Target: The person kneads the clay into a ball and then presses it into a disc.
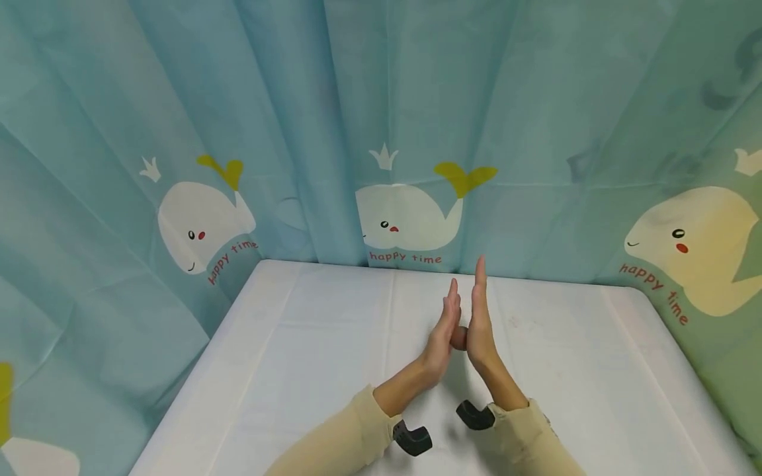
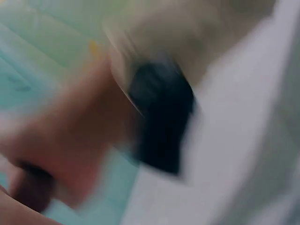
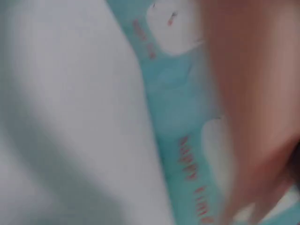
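A small brown roundish lump (image 1: 459, 338) sits between two flat palms above the table. My left hand (image 1: 440, 342) presses it from the left, fingers straight and pointing away. From the other side my right hand (image 1: 481, 330) presses with an upright, straight-fingered palm. The fingertips of the two hands stand a little apart. In the blurred left wrist view, the dark lump (image 2: 33, 188) shows between the palms. The right wrist view has the right hand (image 3: 258, 103) blurred along its right side, with a dark bit at the edge.
A white-covered table (image 1: 321, 357) lies under the hands. Behind and around it hangs a blue-green curtain (image 1: 536, 132) printed with whales. Black wrist-worn devices (image 1: 413, 438) sit at both cuffs of the beige sleeves (image 1: 339, 436).
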